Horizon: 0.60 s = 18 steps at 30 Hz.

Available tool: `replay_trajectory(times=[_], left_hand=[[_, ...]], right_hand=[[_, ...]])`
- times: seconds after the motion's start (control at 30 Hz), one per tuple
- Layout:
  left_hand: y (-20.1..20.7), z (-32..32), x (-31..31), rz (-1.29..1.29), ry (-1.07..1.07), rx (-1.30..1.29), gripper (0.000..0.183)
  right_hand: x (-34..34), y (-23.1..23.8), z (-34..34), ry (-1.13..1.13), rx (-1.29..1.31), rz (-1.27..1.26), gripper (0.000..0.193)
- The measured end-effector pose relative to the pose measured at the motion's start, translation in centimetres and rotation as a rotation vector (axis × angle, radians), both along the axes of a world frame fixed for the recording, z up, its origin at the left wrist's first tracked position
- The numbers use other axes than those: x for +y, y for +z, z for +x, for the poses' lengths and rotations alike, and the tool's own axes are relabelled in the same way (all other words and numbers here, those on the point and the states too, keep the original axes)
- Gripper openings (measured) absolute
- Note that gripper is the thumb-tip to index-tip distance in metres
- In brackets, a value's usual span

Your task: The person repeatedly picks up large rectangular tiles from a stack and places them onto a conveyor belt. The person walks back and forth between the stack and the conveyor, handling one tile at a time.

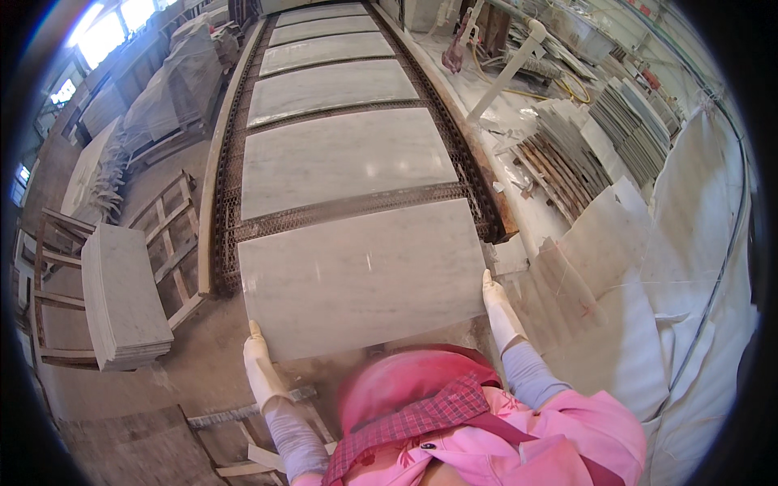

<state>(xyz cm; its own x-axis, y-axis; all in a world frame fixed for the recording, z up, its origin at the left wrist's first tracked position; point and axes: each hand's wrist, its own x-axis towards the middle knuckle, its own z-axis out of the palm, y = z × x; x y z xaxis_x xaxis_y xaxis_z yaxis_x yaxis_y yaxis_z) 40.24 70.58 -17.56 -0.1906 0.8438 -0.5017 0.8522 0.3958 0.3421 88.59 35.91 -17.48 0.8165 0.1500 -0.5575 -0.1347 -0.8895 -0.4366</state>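
Note:
A pale grey-white stone slab [365, 275] with a glossy face lies at the near end of a mesh conveyor [233, 253], its near edge reaching out over the floor. My left hand [256, 344], in a cream glove, grips the slab's left edge close to the near corner. On the opposite side my right hand [491, 290], gloved alike, holds the right edge. Both thumbs show along the edges; the fingers beneath are hidden. Just beyond it, another slab [348, 162] lies flat on the belt, with several more in a row behind.
At the left, a stack of slabs [121, 296] leans on a wooden frame [61, 279]. Plastic-wrapped stacks [174, 89] stand farther back. On the right are a white pipe [509, 71], upright slabs [632, 125] and white sheeting [689, 227]. A wooden rack [243, 433] stands near my left forearm.

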Motion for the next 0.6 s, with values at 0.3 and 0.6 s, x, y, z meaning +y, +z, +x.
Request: replay_trajectory(times=[0.3,0.6], left_hand=[[-0.2,0.1,0.4,-0.022,-0.010,0.023,0.087],[-0.6,0.2,0.6,0.027,0.016,-0.065,0.086]], right_hand=[[0.5,-0.1,0.2,-0.017,-0.002,0.008,0.082],[1.0,0.5,0.4,-0.015,0.006,-0.007,0.081]])
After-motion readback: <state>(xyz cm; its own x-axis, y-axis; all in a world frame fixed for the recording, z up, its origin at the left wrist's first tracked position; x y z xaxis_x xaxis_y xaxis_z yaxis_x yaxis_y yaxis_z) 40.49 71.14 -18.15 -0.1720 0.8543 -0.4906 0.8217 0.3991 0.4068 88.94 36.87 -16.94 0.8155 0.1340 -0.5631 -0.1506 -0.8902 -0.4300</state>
